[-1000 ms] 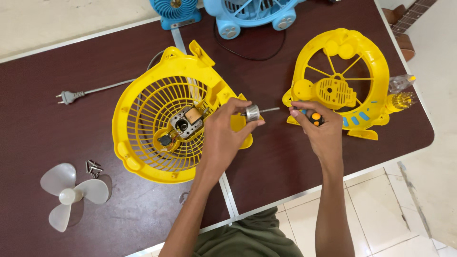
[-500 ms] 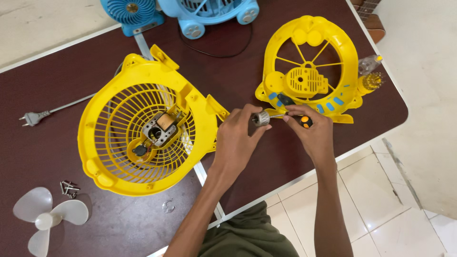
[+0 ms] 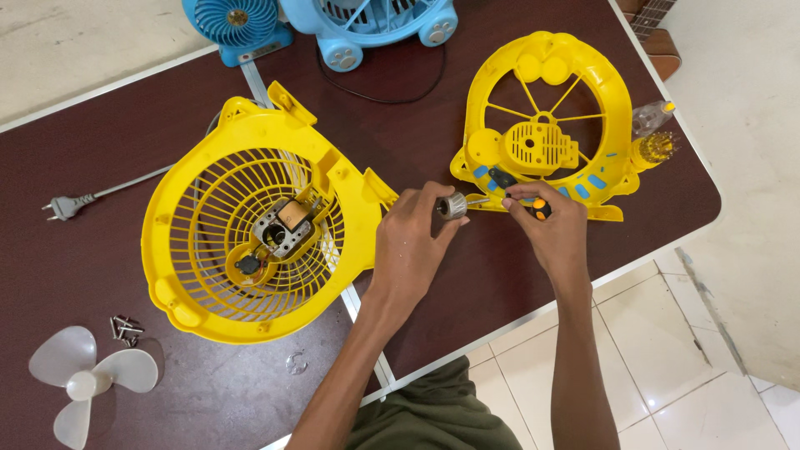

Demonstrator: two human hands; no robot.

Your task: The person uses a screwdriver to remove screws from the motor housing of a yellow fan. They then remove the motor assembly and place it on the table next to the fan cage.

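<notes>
Left hand (image 3: 410,246) pinches ridged metal motor (image 3: 452,205); right hand (image 3: 548,229) grips screwdriver (image 3: 537,206); ribbed yellow plastic fan grille (image 3: 250,233) lies beside them.

Dark maroon folding table (image 3: 500,283), pale edge trim, metal seam strip down the middle. On it – yellow plastic fan grille half with exposed motor (image 3: 258,233), yellow fan rear housing with spokes (image 3: 542,125), two light-blue small fans (image 3: 333,25) at the far edge, white three-blade propeller (image 3: 83,385), small pile of dark screws (image 3: 125,328), grey power plug (image 3: 62,206), clear bit holder (image 3: 654,137) – at the right edge.
</notes>
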